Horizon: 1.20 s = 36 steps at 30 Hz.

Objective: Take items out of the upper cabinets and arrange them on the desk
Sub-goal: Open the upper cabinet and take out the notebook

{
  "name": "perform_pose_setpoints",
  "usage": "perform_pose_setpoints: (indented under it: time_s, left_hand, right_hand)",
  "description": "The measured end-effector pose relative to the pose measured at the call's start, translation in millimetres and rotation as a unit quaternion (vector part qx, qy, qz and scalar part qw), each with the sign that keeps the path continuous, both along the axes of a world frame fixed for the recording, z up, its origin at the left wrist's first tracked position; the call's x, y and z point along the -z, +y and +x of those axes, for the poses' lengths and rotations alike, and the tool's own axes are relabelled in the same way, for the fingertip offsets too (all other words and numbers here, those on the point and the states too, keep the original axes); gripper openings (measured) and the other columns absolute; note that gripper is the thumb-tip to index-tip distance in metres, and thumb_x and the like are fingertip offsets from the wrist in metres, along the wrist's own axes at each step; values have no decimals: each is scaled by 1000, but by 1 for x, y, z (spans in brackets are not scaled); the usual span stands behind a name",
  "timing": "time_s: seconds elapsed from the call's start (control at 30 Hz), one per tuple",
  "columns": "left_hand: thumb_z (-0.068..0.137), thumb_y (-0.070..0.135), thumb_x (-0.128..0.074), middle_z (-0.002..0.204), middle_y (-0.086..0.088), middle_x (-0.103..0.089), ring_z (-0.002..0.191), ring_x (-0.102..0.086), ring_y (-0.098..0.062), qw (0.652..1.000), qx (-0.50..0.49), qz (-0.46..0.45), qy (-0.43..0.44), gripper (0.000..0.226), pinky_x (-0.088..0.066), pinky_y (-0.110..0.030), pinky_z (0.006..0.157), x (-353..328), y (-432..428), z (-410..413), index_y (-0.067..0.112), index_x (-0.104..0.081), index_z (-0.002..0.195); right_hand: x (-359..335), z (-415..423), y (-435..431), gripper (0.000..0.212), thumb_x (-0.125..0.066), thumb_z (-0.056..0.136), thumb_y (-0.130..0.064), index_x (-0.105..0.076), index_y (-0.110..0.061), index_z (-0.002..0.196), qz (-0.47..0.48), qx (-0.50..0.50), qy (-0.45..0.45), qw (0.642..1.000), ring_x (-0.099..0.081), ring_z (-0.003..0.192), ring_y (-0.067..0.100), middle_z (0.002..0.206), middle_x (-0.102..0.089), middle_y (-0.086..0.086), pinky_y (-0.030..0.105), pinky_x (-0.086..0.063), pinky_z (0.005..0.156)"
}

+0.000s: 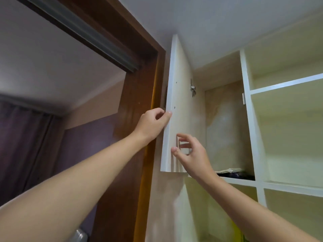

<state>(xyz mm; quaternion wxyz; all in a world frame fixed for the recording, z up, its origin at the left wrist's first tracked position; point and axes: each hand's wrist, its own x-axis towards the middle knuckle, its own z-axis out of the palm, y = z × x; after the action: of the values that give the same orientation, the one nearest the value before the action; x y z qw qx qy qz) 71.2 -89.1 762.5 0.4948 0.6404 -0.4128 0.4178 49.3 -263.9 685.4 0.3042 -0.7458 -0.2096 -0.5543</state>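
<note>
The left hand (pixel 154 120) is gripping the outer edge of the open cabinet door (pixel 180 102), while the right hand (pixel 191 154) is hovering loose-fingered and empty by its inner face. The items (pixel 232 172), possibly folded cloth, are lying low inside the compartment, so the door wants steadying fully open before reaching in.

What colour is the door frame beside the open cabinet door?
Dark brown: the wooden door frame shows best in the head view.
</note>
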Motion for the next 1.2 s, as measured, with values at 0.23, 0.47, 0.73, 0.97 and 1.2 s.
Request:
perform_pose_setpoints:
  time_s: [0.23, 0.47, 0.73, 0.97, 1.2]
  left_hand:
    - [96, 52, -54, 105, 9, -59, 93, -55, -10, 960, -256, 67, -91, 35, -31, -15, 61, 10, 26, 12, 21, -60, 110]
    - [93, 53, -59, 101, 8, -63, 93, -58, -13, 964, -252, 37, -75, 30, -45, -29, 72, 18, 38, 29, 24, -57, 99]
    - [97, 45, -56, 107, 8, -63, 94, -59, -13, 973, -220, 45, -55, 28, -41, -24, 70, 40, 35, 26, 22, -58, 113]
    - [99, 45, -54, 123, 6, -61, 111, -57, -15, 969, -233, 79, -26, 36, -43, -30, 84, 78, 41, 15, 22, -60, 127]
    - [102, 40, -47, 124, 2, -66, 115, -58, -20, 956, -268, 118, -12, 35, -43, -33, 88, 140, 43, -5, 19, -66, 122]
  right_hand:
    - [0, 27, 19, 53, -72, 84, -50, -49, -41, 131, -20, 47, 14, 999, -57, 102, 4, 123, -51, -14, 36, -57, 88]
    - [3, 46, 25, 58, -73, 82, -51, -46, -39, 132, -16, 65, 23, 997, -54, 103, 6, 123, -46, -13, 36, -58, 87]
    - [8, 29, 26, 61, -61, 93, -50, -43, -29, 147, -60, 88, 68, 992, -51, 125, 10, 141, -44, -8, 38, -50, 104]
    - [25, -17, 11, 62, -48, 100, -52, -41, -16, 150, -162, 201, 164, 952, -40, 140, 23, 153, -46, 6, 38, -35, 112]
    - [72, -73, -16, 57, -39, 103, -51, -44, -14, 144, -182, 307, 206, 911, -41, 135, 29, 147, -51, 9, 41, -38, 105]
